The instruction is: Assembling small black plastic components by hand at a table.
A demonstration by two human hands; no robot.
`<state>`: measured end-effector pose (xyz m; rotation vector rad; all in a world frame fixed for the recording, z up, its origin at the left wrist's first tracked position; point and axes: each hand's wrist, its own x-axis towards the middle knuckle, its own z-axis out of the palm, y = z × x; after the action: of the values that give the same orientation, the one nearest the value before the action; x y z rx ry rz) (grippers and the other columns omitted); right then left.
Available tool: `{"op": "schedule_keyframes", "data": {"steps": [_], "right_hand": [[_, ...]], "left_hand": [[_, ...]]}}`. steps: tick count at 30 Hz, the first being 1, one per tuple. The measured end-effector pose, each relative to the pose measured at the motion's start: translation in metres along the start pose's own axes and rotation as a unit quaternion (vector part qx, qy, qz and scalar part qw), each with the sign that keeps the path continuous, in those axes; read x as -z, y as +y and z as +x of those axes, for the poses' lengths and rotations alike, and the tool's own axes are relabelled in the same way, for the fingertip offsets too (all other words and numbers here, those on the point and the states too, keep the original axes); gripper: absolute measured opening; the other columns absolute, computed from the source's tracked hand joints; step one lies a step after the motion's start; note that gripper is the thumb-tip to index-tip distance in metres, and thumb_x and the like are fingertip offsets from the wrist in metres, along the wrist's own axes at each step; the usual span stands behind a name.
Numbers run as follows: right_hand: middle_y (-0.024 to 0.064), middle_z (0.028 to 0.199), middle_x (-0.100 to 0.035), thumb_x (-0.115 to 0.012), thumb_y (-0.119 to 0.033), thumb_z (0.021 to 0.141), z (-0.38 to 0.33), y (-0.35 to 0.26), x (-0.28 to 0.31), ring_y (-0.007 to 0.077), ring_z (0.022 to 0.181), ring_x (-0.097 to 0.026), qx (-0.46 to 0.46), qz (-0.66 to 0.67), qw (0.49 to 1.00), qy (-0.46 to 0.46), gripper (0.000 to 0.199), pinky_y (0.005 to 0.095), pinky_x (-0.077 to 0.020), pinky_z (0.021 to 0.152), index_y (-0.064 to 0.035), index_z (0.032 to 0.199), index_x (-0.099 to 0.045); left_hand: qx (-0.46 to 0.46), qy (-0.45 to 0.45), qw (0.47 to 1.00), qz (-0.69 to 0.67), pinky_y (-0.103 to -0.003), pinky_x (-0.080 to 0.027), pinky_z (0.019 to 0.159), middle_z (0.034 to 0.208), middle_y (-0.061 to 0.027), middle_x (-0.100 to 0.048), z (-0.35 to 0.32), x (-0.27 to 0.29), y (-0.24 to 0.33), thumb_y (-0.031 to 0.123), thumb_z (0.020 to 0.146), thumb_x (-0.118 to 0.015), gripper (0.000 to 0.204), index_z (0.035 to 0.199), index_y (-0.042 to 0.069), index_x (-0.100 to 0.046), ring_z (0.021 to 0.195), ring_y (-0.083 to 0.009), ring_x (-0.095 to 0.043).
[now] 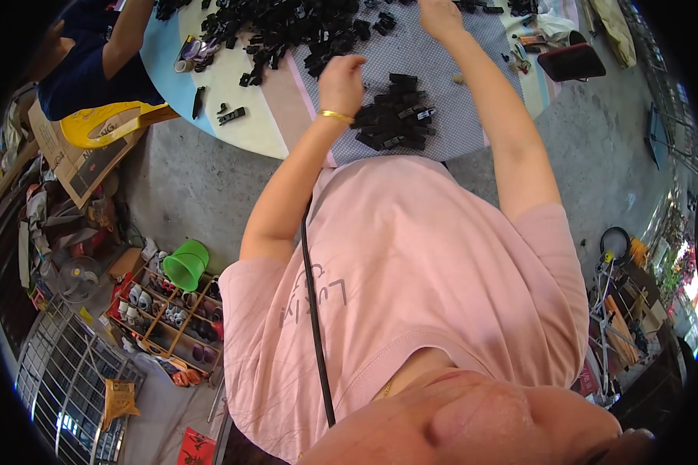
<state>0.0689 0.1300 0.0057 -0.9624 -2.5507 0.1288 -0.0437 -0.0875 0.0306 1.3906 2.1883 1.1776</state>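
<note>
My left hand, with a gold bangle at the wrist, is over the table between two heaps of small black plastic pieces. Its fingers are curled together; whatever they may hold is hidden. Close by on the right lies the smaller heap of black pieces, near the table's edge in front of me. The larger heap of black pieces spreads across the far left of the table. Reaching farther out, my right hand is at the top edge of the picture, beside a few black pieces. Its fingertips are cut off there.
The round table has a striped cover and a patterned grey cloth. A phone-like dark slab stands at its right edge. Tape rolls lie at left, near another person's arm and a yellow chair.
</note>
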Motion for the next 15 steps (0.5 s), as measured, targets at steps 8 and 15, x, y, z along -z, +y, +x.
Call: {"op": "schedule_keyframes", "data": {"steps": [8, 15], "right_hand": [[0.0050, 0.078, -0.058, -0.062, -0.023, 0.072, -0.043, -0.014, -0.008, 0.0230, 0.080, -0.056, 0.116, -0.065, 0.991, 0.026, 0.017, 0.0324, -0.0482, 0.063, -0.0072, 0.079, -0.061], [0.0048, 0.084, -0.055, -0.060, -0.015, 0.074, -0.103, -0.061, 0.022, 0.0240, 0.081, -0.054, -0.008, 0.181, 0.983, -0.037, 0.011, 0.0340, -0.0467, 0.066, -0.0069, 0.080, -0.059]], "left_hand": [[0.028, -0.162, 0.985, 0.053, -0.035, -0.047, 0.067, 0.079, -0.0101, -0.056, -0.015, 0.030, -0.017, 0.006, 0.068, -0.062, 0.019, 0.086, 0.010, -0.064, 0.074, -0.0278, -0.057], [-0.016, -0.182, 0.979, 0.089, -0.035, -0.047, 0.066, 0.079, -0.0105, -0.059, 0.006, 0.002, -0.012, 0.008, 0.070, -0.062, 0.012, 0.082, 0.009, -0.064, 0.071, -0.0299, -0.058]]}}
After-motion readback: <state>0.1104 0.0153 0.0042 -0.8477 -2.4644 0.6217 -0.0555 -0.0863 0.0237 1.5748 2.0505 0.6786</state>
